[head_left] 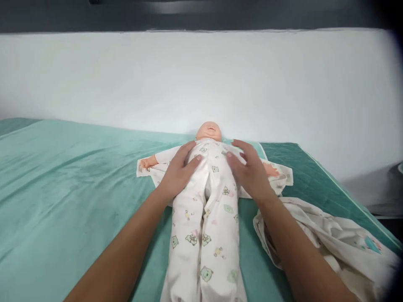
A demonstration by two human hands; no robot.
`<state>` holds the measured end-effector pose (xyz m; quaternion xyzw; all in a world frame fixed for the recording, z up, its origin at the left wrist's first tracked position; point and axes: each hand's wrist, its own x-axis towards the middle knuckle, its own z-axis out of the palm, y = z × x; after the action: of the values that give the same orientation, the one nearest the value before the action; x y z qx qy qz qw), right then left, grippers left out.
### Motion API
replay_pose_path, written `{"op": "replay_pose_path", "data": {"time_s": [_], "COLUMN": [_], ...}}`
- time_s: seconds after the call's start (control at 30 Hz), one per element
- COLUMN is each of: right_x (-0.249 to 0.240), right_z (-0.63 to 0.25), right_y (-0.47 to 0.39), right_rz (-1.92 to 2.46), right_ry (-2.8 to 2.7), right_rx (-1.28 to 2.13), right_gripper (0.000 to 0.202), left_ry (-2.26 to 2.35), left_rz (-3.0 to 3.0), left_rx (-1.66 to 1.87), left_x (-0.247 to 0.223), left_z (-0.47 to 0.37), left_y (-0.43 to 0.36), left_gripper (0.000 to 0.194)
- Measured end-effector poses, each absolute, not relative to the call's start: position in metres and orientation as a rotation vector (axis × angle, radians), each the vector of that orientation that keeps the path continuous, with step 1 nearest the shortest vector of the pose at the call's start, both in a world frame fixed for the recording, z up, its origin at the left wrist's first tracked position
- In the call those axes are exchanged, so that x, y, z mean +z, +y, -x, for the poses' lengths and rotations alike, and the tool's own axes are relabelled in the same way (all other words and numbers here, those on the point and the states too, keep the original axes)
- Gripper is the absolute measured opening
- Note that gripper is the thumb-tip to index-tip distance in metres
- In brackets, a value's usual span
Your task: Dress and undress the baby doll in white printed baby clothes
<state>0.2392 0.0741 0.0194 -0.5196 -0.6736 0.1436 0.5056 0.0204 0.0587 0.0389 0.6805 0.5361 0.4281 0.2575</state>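
Observation:
A baby doll (209,131) lies on its back with its head away from me and its arms spread. White patterned pants (217,209) with green and pink animal prints cover its legs and reach up its torso. My left hand (181,170) rests on the left side of the pants' upper part, thumb and fingers apart. My right hand (250,170) is at the other side of the torso, fingers spread and slightly curled; whether it touches the cloth I cannot tell. Under the doll's arms lies a spread white patterned shirt (286,174).
Green bedding (78,201) covers the surface. A crumpled white cloth garment (330,235) lies at the right, partly behind my right forearm. A white wall (126,79) stands behind the doll's head, and the bedding's edge slants down at the right.

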Motion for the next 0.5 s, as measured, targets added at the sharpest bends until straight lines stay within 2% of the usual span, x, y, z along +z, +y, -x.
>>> {"op": "replay_pose_path", "data": {"time_s": [0.1,0.17,0.27,0.5], "right_x": [0.021,0.0228,0.0245,0.026], "right_z": [-0.2217,-0.222,-0.2276,-0.2289], "right_y": [0.066,0.0636,0.063,0.0628], "right_rz": [1.265,1.311,1.331,1.315], "right_ry": [-1.684,-1.676,-1.709,-1.772], "right_rx": [0.624,0.738,0.822,0.82], "right_gripper": [0.053,0.063,0.072,0.079], "left_ry": [1.474,1.454,1.41,1.341], "left_rz": [-1.81,-1.839,-1.91,-2.114], "left_rx": [1.063,1.029,1.033,1.237], "left_x": [0.0342,0.0352,0.0351,0.0307], "left_z": [-0.022,-0.0231,-0.0216,-0.0235], "left_y": [0.064,0.0667,0.0672,0.0607], "left_gripper": [0.062,0.063,0.057,0.044]}}
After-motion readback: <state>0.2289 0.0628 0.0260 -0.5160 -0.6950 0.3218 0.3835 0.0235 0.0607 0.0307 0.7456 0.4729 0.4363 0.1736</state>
